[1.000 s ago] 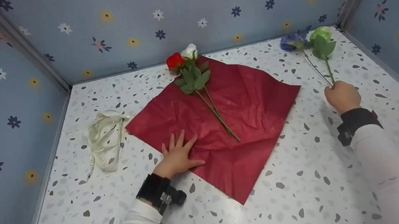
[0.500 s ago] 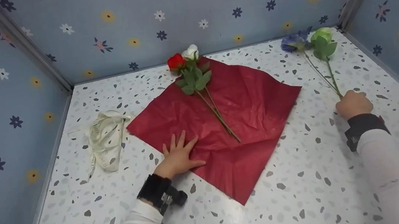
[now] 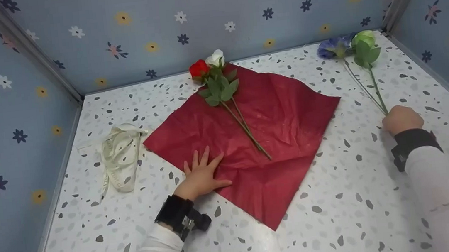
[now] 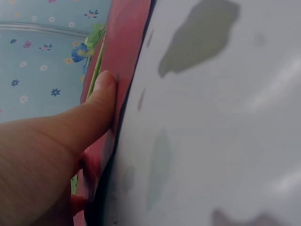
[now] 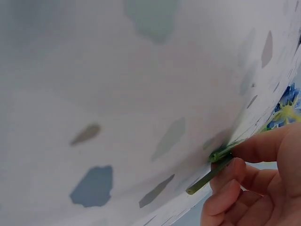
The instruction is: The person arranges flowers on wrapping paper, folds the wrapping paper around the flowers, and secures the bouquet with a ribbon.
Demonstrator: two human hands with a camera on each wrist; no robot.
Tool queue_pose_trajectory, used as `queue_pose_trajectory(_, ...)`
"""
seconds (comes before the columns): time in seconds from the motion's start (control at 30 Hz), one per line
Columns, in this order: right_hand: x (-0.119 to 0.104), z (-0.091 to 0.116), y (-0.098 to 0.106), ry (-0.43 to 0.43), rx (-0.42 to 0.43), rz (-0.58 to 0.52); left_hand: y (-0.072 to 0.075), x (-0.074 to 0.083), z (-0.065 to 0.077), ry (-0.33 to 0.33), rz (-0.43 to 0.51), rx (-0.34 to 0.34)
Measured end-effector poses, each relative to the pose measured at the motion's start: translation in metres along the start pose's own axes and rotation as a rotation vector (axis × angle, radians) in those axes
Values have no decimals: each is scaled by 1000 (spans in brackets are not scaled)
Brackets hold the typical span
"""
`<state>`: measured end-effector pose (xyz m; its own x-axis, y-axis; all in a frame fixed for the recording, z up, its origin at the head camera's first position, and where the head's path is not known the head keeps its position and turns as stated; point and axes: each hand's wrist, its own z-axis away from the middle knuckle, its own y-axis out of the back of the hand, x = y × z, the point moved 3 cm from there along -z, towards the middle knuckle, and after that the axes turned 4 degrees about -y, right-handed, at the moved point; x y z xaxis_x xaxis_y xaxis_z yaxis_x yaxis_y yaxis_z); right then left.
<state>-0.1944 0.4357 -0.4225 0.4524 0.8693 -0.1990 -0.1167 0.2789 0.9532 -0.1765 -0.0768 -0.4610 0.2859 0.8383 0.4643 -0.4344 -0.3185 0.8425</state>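
Note:
My left hand [image 3: 201, 180] lies with spread fingers on the lower left edge of a dark red sheet of wrapping paper [image 3: 274, 204]. In the left wrist view its thumb [image 4: 101, 96] rests along the paper's edge. A red rose [image 3: 199, 68] and a white rose [image 3: 216, 58] lie on the paper, stems crossing toward its middle. At the right, my right hand [image 3: 402, 119] pinches the stems of a green rose [image 3: 364, 40] and a blue flower [image 3: 331, 48] near their lower ends. Both cut stem ends [image 5: 200, 183] poke out past the fingers in the right wrist view.
A loose tangle of cream printed ribbon [image 3: 121, 157] lies left of the paper on the speckled white tabletop [image 3: 323, 236]. Flower-patterned blue panels [image 3: 219, 1] wall the table at the back and both sides.
My right hand has drawn back toward me and slightly right, sliding down to the lower ends of the green and blue flowers' stems. The left hand stays on the paper.

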Motion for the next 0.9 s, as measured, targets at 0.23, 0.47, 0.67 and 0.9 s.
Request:
queue_pose_trajectory(0.23, 0, 4, 3, 4, 13, -23, 1, 0, 0, 3, -2, 0)
queue_pose_trajectory(0.47, 0, 4, 2, 16, 0, -8, 1, 2, 0, -8, -6, 6)
queue_pose_trajectory(0.67, -9, 1, -3, 82, 21, -69, 2, 2, 1, -13, -13, 12)
queue_pose_trajectory(0.9, -36, -1, -5, 134, 39, -120, 4, 3, 3, -15, -5, 9)
